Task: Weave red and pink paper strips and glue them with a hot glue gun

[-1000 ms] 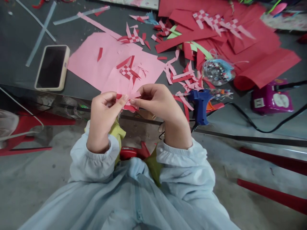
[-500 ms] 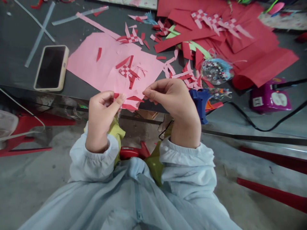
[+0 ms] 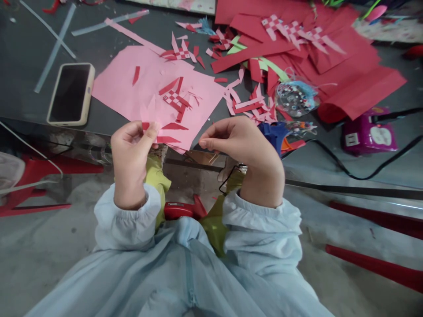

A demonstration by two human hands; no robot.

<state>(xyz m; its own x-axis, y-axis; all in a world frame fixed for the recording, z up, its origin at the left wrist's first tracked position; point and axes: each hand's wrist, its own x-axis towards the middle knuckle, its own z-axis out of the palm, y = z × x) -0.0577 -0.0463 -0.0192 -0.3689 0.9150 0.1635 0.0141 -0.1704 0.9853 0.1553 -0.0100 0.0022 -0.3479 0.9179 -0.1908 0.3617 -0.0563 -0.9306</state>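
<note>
My left hand (image 3: 130,145) pinches red paper strips (image 3: 175,127) between thumb and forefinger at the table's front edge. Their pointed free ends fan out to the right over pink paper (image 3: 115,83). Some of the held piece is covered by my fingers. To the right, apart from the strips, my right hand (image 3: 236,138) has its thumb and forefinger pressed together; whatever they may hold is too small to make out. Just beyond my left hand, a red and pink woven paper fish (image 3: 173,97) lies on the pink paper.
A phone (image 3: 71,93) lies at the left. Red paper sheets (image 3: 357,53) with woven pieces on them spread at the back right. Near my right hand are paper scraps (image 3: 254,105), a bag of beads (image 3: 295,97), a blue tool (image 3: 272,134) and a purple box (image 3: 368,134).
My left hand has moved slightly left with the red strips. My right hand has drawn to the right and a little down, widening the space between its fingertips and the strips.
</note>
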